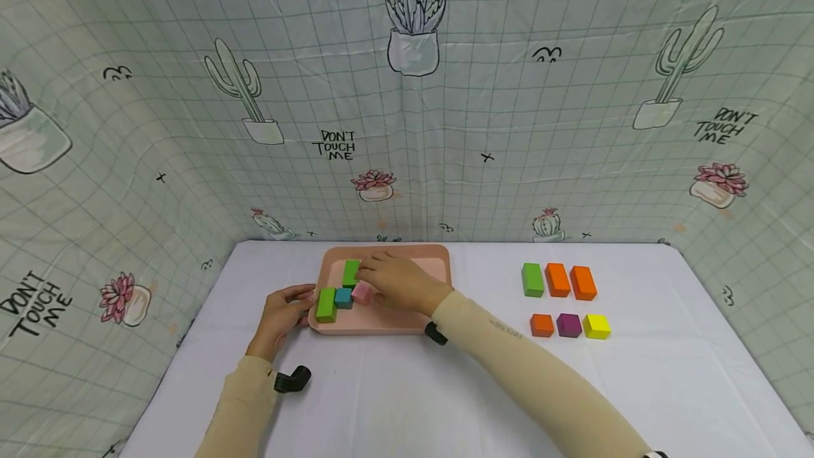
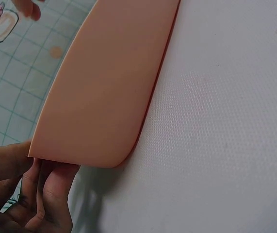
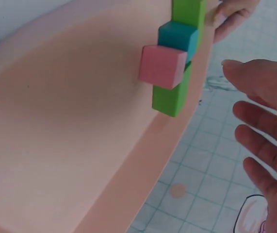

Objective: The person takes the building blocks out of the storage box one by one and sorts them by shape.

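Observation:
A pink tray point(image 1: 394, 327) lies on the white table, with blocks at its left end. My left hand point(image 1: 283, 316) holds the tray's left end; in the left wrist view the thumb is at the rim and the other fingers point(image 2: 56, 194) are against the end wall. Inside are two green blocks point(image 1: 326, 305) point(image 1: 350, 273), a blue cube point(image 1: 343, 297) and a pink cube point(image 1: 362, 293). Over the tray, my right hand point(image 1: 397, 281) is beside the pink cube. Its fingers point(image 3: 257, 114) are spread loosely in the right wrist view, holding nothing.
On the table's right side stand a green block point(image 1: 533, 280) and two orange blocks point(image 1: 557, 280) point(image 1: 583, 283). In front of them sit an orange cube point(image 1: 542, 325), a purple cube point(image 1: 569, 325) and a yellow cube point(image 1: 597, 326). A grid-patterned cloth point(image 1: 483, 112) hangs behind the table.

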`<state>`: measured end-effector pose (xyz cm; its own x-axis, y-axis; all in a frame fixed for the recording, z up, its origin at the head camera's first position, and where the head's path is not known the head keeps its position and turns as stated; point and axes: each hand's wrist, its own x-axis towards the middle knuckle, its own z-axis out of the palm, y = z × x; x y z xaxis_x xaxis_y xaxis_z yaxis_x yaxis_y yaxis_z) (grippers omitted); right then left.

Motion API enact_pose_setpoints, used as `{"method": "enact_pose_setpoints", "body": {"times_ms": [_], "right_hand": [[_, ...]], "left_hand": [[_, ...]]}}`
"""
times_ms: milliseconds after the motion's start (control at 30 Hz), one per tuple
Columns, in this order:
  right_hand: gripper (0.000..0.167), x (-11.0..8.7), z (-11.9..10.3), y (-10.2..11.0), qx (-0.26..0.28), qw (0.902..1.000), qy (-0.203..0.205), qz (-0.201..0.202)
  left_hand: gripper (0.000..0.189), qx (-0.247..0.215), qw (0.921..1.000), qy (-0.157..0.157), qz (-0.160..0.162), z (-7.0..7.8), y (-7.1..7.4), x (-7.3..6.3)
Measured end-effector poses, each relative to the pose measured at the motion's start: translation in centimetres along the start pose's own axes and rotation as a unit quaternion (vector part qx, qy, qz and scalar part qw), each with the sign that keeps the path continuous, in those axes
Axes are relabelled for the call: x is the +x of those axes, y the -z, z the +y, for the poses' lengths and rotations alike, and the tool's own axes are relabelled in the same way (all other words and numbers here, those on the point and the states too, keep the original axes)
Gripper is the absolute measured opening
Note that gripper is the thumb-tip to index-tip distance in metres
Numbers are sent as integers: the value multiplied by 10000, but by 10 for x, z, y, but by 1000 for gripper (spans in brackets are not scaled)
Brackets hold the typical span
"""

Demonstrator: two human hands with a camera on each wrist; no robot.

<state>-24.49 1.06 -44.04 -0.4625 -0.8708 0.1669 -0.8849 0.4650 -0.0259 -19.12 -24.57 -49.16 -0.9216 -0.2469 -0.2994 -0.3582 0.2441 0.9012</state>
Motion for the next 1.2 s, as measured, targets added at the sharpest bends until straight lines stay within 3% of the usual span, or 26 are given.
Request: {"method": "enact_pose_setpoints", "body": {"times_ms": [200, 567, 900, 1200], "right_hand": [[38, 7, 4, -3, -247, 9993, 221, -175], [37, 19, 9, -11, -308, 9950, 171, -939], [29, 26, 11, -14, 23, 9941, 263, -1053], [26, 28, 8, -19, -232, 9933, 408, -1057]], "left_hand": [[37, 29, 10000, 15, 5, 0, 0, 0], [38, 67, 10000, -8, 1, -1, 0, 1], [38, 52, 10000, 4, 16, -1, 0, 1], [38, -154, 9999, -9, -54, -2, 1, 1]]}}
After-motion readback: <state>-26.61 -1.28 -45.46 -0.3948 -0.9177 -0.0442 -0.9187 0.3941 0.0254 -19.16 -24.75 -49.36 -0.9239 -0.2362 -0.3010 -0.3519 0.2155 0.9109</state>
